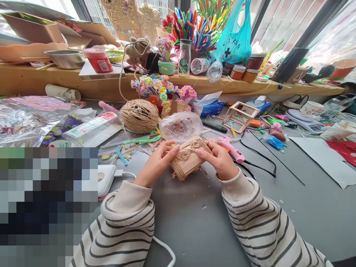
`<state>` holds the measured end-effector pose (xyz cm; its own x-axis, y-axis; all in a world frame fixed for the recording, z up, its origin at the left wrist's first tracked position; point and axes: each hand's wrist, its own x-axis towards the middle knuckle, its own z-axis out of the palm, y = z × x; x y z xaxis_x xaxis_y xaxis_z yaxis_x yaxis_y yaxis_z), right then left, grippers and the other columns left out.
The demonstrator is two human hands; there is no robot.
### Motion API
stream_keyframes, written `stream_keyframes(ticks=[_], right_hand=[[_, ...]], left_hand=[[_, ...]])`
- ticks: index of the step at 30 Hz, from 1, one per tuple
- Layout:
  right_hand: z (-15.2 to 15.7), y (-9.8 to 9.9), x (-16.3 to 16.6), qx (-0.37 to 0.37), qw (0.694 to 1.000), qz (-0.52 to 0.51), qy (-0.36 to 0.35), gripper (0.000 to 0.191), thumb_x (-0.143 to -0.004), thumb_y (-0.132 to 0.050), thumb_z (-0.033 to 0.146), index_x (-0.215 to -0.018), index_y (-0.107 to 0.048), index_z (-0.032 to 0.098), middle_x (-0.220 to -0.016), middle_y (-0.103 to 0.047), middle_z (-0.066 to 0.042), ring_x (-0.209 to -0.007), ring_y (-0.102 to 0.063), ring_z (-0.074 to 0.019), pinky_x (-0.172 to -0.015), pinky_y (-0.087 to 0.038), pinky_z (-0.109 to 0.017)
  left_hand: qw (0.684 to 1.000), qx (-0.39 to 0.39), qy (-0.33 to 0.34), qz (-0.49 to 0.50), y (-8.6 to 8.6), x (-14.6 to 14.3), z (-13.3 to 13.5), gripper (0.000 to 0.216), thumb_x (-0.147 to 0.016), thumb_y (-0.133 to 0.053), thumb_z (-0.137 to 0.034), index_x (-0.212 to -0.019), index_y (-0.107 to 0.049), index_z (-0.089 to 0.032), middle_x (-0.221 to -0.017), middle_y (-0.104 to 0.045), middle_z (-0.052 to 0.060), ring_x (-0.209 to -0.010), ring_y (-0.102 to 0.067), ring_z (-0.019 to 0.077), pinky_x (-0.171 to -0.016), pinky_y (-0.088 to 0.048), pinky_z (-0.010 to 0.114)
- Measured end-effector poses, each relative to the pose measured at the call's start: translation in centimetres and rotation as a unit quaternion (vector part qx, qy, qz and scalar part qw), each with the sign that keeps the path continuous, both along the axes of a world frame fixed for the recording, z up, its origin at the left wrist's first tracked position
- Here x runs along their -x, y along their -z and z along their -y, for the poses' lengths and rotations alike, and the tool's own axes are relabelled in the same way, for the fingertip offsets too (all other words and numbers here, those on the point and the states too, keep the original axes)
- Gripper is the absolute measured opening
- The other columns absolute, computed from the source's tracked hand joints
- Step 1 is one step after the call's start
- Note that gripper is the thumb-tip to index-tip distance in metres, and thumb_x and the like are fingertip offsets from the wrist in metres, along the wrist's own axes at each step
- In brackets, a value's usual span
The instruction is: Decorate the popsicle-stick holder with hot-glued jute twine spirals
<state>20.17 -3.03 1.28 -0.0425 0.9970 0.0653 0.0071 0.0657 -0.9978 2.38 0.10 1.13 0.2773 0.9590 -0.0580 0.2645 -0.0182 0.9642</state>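
A small basket of wooden sticks [189,158], wrapped with jute twine and bearing twine rosettes, rests on the grey table [200,222] between my hands. My left hand [156,163] grips its left side with the fingers curled over the top edge. My right hand [219,160] holds the right side, fingers pressed on the twine. Just behind the basket lies a crumpled clear plastic bag [180,126]. A ball of jute twine [139,115] sits to the upper left.
A pink glue gun [230,147] with a black cord lies right of my right hand. A stick frame [241,115], tissue pack [209,106], pipe-cleaner flowers [162,89], white charger [106,178] and a scale [304,121] crowd the table. The wooden shelf [27,79] behind holds jars and bowls.
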Motion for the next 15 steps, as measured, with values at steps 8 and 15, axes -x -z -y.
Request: stream_keyframes(ticks=[8, 15], right_hand=[[0.12, -0.08, -0.11, 0.015, 0.999, -0.004, -0.038, 0.030, -0.068, -0.060, 0.036, -0.091, -0.056, 0.017, -0.084, -0.063, -0.002, -0.077, -0.059, -0.0159, -0.066, -0.047, -0.027], [-0.17, 0.22, -0.12, 0.006, 0.999, 0.017, -0.043, 0.033, -0.068, -0.060, 0.038, -0.092, -0.057, 0.017, -0.087, -0.064, -0.003, -0.079, -0.059, -0.0164, -0.067, -0.047, -0.027]], left_hand=[[0.998, 0.009, 0.062, -0.024, -0.33, 0.34, 0.10, 0.043, -0.072, -0.047, -0.050, -0.103, -0.053, -0.020, -0.076, -0.065, 0.004, -0.075, -0.060, 0.0216, -0.063, -0.045, 0.028], [0.998, 0.035, 0.056, 0.004, 0.40, 0.07, 0.04, 0.045, -0.072, -0.048, -0.051, -0.104, -0.048, -0.018, -0.073, -0.064, 0.003, -0.075, -0.061, 0.0203, -0.061, -0.044, 0.027]])
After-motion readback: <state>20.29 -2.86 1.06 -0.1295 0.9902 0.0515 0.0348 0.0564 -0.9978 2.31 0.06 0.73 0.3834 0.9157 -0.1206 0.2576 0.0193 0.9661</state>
